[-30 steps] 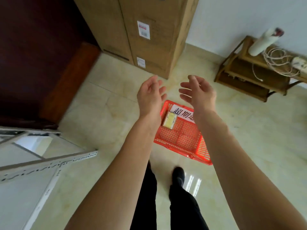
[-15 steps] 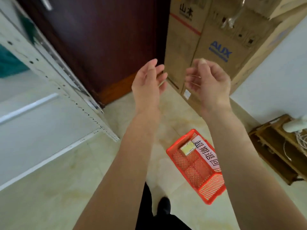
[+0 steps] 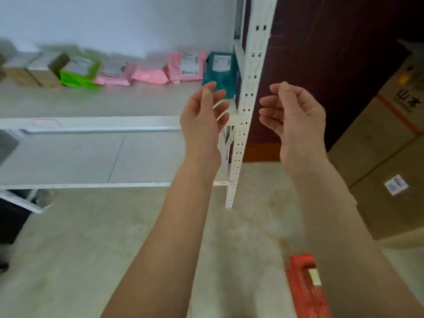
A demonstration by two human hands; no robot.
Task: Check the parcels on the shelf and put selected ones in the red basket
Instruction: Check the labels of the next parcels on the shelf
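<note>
Parcels line the back of the white shelf (image 3: 91, 125) across the upper left of the frame: a teal bag (image 3: 219, 72) by the perforated upright (image 3: 246, 106), pink bags (image 3: 185, 66) next to it, a green bag (image 3: 78, 75), and blurred brown boxes (image 3: 34, 70) at far left. I see my left hand (image 3: 202, 120) raised at centre frame, fingers loosely spread, palm facing right, holding nothing; it overlaps the teal bag's lower edge, contact unclear. My right hand (image 3: 296, 118) sits across the upright from it, fingers half curled, also empty. Red basket (image 3: 305, 288) is on the floor at lower right, partly hidden by my right forearm; a small pale item shows in it, too blurred to identify. Cardboard boxes (image 3: 385, 161) stand at right edge.
</note>
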